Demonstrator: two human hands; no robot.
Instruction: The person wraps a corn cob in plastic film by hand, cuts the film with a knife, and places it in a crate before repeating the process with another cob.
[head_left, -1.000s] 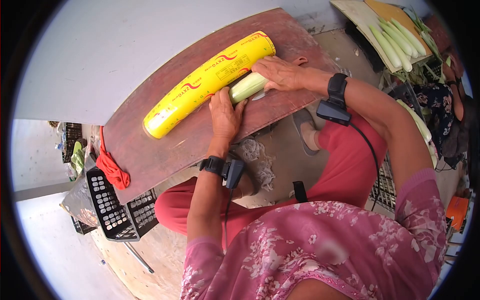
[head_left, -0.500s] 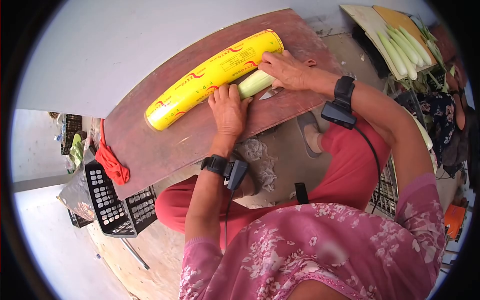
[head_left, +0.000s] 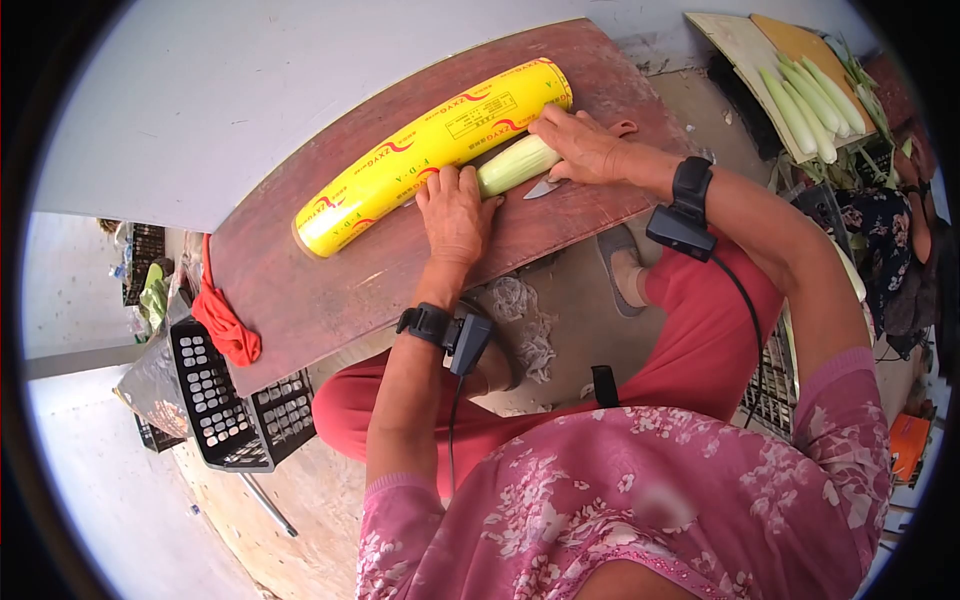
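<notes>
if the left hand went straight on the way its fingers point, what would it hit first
The yellow ZXYG roll would likely come first, right in front of the left hand; they may already touch, as depth there is unclear.

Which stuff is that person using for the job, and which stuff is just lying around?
Seem part of the job:
left hand
right hand
pale green vegetable, between the hands
yellow roll, beside it
blade, partly under the right hand
table, underneath

Probably just lying about:
red cloth
black crate
metal rod
</notes>
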